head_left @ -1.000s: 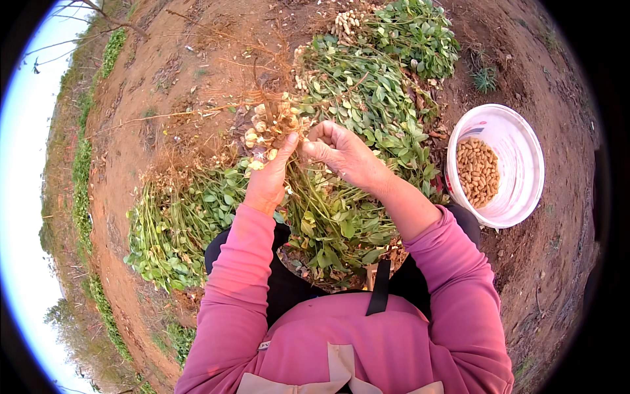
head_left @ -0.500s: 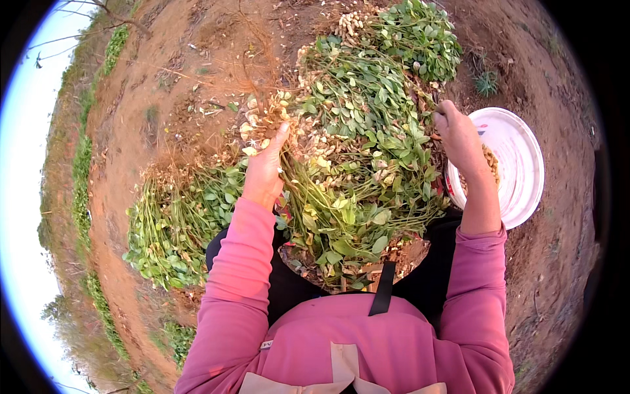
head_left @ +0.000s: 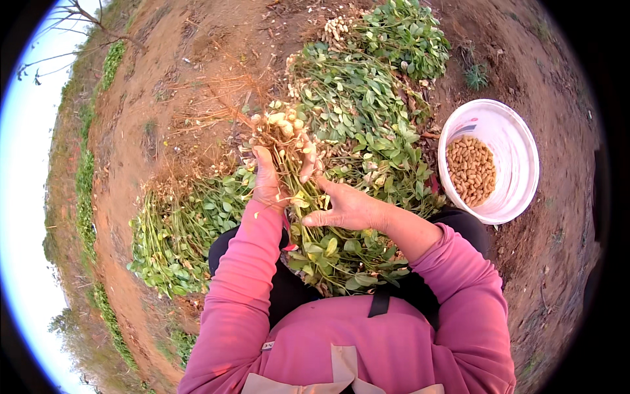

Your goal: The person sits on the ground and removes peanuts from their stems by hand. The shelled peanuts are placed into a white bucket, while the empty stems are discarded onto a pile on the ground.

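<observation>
In front of me my left hand [head_left: 268, 182] holds an uprooted peanut plant [head_left: 285, 148] by its stems, with the thumb on one side and the fingertips showing on the other. Pale pods [head_left: 286, 123] cluster at the root end, which points away from me. The leafy tops hang toward my lap. My right hand [head_left: 348, 206] is just right of the stems, its thumb and fingers apart. Whether its fingertips touch the plant I cannot tell. No object shows in that hand.
A white bucket [head_left: 518, 154] with picked peanuts [head_left: 470, 172] in its bottom stands at the right. Piled peanut plants [head_left: 354, 92] lie ahead, and another heap [head_left: 177, 230] is at the left. Loose pods [head_left: 336, 29] lie at the far end. Bare soil [head_left: 216, 39] surrounds the heaps.
My right hand has moved left from the bucket's rim to beside the held plant, and its fingers have spread. My left hand still grips the plant, now turned with more fingers showing.
</observation>
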Motion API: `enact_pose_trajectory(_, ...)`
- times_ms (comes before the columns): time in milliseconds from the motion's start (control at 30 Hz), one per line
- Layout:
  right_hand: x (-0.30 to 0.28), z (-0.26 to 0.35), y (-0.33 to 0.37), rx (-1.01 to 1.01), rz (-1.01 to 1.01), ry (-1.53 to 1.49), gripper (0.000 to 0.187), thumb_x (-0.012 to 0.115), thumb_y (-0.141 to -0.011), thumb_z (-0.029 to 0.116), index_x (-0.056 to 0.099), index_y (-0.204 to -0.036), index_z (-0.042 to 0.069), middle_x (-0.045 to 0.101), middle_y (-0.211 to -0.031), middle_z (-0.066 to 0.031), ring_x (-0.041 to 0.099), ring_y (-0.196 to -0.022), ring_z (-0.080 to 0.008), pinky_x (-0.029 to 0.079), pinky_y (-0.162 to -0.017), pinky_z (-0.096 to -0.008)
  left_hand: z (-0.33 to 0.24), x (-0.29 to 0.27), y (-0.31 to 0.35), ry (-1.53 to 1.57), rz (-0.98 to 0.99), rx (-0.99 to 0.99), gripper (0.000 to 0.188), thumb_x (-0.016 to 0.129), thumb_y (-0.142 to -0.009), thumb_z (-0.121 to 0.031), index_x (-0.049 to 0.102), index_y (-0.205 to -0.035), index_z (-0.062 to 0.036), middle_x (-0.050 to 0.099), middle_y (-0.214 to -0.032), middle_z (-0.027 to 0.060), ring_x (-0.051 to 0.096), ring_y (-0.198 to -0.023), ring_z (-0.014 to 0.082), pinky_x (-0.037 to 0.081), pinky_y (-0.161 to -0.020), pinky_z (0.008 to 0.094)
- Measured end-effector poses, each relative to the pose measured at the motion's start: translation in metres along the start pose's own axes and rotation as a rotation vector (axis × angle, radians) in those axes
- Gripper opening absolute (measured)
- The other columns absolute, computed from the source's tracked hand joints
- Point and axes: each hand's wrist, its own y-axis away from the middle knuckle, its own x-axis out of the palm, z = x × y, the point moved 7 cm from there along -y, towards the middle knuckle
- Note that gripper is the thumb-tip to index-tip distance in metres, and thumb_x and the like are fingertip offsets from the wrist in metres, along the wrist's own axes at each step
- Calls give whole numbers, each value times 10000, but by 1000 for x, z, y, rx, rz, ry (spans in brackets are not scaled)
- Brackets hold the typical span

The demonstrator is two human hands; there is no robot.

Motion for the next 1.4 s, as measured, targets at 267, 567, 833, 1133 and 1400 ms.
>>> enact_pose_trajectory(267,-22,-14,-14,109,-320,290,577,678,-787,465,505,-992,-46,632,-756,-228,632,-734,-394,502,-670,-459,-7,-37,0,-180,-343,-110,601,458,-932,-538,499,-1274,-44,571,-1238,97,547,-1121,213,428,-961,372)
enact_pose_trajectory(567,14,-12,-26,122,-232,584,423,647,-818,325,471,-954,-35,620,-654,-179,629,-607,-359,504,-545,-428,-6,-47,7,-381,-507,-35,271,667,-860,-149,566,-1073,-17,648,-895,67,651,-790,192,538,-724,330)
enact_pose_trajectory(833,-14,5,-23,143,99,559,426,646,-825,386,555,-1027,22,661,-835,-183,649,-819,-365,504,-714,-463,-23,-59,23,-465,-636,27,229,691,-826,-63,599,-1035,-42,636,-832,23,596,-703,126,459,-558,273)
enact_pose_trajectory(1133,-63,8,-37,-29,-307,-593,595,373,-979,511,463,-1298,16,560,-1180,-95,565,-1027,-189,482,-829,-319,-34,-27,24,-461,-201,4,225,641,-863,-165,574,-1019,-17,575,-718,51,529,-647,158,444,-600,291)
enact_pose_trajectory(1400,-47,10,-41,49,-255,-597,731,215,-967,603,469,-1289,-2,616,-949,-61,578,-818,-115,464,-649,-253,-22,-14,26,-574,-126,-38,320,667,-841,-131,558,-1122,-22,610,-851,59,563,-749,160,450,-658,301)
